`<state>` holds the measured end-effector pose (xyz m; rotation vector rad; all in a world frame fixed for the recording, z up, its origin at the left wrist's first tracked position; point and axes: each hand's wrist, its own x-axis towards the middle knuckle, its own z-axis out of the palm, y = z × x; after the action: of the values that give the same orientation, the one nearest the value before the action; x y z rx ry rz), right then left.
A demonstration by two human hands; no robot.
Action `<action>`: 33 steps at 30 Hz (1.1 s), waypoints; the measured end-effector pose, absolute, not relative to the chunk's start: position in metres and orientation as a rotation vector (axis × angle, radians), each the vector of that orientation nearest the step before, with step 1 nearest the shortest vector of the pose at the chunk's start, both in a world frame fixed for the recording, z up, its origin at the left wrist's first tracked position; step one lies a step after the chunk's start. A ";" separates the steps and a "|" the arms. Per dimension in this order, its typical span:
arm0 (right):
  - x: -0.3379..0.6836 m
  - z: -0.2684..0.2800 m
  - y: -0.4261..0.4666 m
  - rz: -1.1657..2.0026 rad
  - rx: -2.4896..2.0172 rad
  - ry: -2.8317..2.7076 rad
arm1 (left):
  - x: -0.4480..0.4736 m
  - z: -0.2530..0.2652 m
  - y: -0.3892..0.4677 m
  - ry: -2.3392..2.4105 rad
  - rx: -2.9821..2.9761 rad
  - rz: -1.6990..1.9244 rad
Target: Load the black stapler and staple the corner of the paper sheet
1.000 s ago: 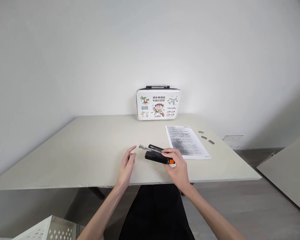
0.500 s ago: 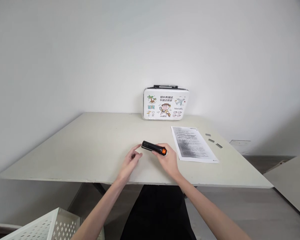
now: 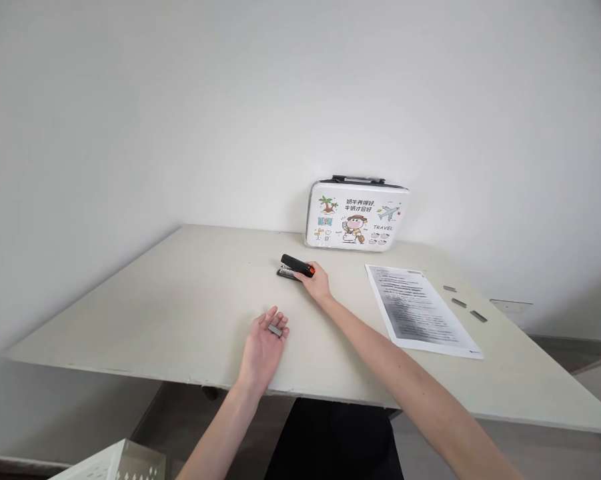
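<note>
A grey strip of staples [image 3: 275, 330] lies across the fingers of my left hand [image 3: 263, 350], which is turned palm up over the front of the table with its fingers slightly curled. Farther back, my right hand [image 3: 317, 282] grips the rear end of a black stapler [image 3: 296, 265] by its orange part. The stapler's jaw gapes to the left, its base at or close to the tabletop. Three more staple strips [image 3: 459, 303] lie apart on the right side of the table.
A printed sheet of paper [image 3: 405, 320] lies right of my right forearm. Against the wall stands a white case [image 3: 357, 217] with cartoon pictures and a black handle. A white perforated basket [image 3: 125, 463] is below the table's front edge at left.
My right hand has carried the stapler away from my left hand, toward the back of the table. My left hand has turned palm up, showing the staple strip. The view has shifted left.
</note>
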<state>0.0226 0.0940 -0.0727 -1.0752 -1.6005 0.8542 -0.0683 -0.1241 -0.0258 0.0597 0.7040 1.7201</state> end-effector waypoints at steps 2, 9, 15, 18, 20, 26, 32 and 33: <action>0.006 -0.077 0.105 0.855 -1.070 -1.620 | -0.069 -0.027 -0.124 0.712 0.045 1.726; -0.025 -0.064 0.110 0.824 -0.998 -1.711 | -0.070 -0.026 -0.126 0.747 0.046 1.717; -0.001 -0.024 0.031 0.576 -0.737 -1.828 | -0.070 -0.026 -0.123 0.768 0.067 1.736; 0.020 -0.015 -0.019 0.378 -0.514 -2.068 | -0.071 -0.027 -0.123 0.742 0.137 1.735; 0.032 -0.018 -0.042 0.272 -0.490 -2.213 | -0.071 -0.028 -0.123 0.746 0.186 1.712; 0.045 -0.034 -0.059 0.144 -0.579 -2.365 | -0.071 -0.024 -0.122 0.880 0.238 1.655; 0.082 -0.025 -0.052 0.163 -0.597 -2.270 | -0.063 -0.012 -0.120 0.963 0.284 1.656; 0.099 -0.025 -0.046 0.155 -0.626 -2.242 | -0.061 -0.010 -0.121 0.973 0.309 1.658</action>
<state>0.0988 -0.0461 -0.0249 -0.6261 -2.2416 0.1547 -0.0610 -0.1210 -0.0100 0.3092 0.9725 1.6576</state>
